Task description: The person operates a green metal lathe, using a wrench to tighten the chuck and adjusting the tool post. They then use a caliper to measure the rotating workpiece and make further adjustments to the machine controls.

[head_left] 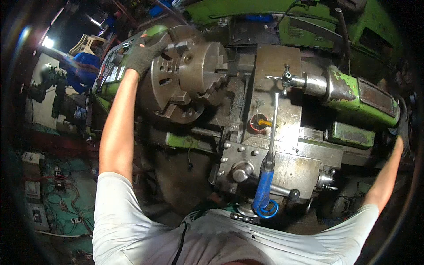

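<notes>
The left hand (143,55), in a dark glove, is at the rear rim of the large lathe chuck (201,66); whether its grip is clenched or loose cannot be made out. The right hand (402,123) is at the dark handwheel (413,104) of the green tailstock (375,104), its grip too shadowed to judge. From the tailstock, a drill bit (271,77) points toward the chuck. A blue-handled tool (263,183) extends across the carriage (293,170), near a small round container (254,125).

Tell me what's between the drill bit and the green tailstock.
The head view shows a small drill chuck and a bright metal sleeve there.
</notes>
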Demonstrator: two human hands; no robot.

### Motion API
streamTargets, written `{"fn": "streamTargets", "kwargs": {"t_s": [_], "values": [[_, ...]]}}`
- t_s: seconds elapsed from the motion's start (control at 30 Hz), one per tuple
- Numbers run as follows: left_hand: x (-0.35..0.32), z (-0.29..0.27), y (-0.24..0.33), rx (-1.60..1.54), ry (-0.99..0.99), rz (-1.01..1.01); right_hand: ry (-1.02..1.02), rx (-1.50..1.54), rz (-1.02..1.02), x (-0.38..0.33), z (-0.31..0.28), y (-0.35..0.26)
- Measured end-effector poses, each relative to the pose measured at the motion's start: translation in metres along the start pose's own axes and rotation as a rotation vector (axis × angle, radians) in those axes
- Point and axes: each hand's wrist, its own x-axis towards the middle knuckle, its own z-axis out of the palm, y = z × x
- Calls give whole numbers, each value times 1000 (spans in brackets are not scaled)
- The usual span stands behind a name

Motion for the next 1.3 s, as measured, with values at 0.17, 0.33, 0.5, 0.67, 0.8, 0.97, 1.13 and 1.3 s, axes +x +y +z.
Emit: {"fn": "streamTargets", "kwargs": {"t_s": [0.17,0.33,0.5,0.67,0.8,0.97,1.13,1.3], "values": [[-59,7,3,-138,93,85,653,338,-589,-28,61,28],[-130,25,-16,-139,215,-67,205,1329,-242,-196,-76,-38],[-218,52,-24,-244,320,-115,-172,1568,-236,-340,-189,-92],[-245,65,-60,-414,300,-123,-212,1403,-522,-417,-209,-121],[-212,19,-22,-301,355,-16,-54,803,-572,-416,-201,-128],[-159,-1,-6,-390,326,-9,-148,642,-455,-415,-193,-130],[-177,22,-16,-314,211,-111,-208,569,-334,-420,-216,-140],[-210,18,-23,-470,-107,-302,-292,623,-235,-419,-213,-139]]}}
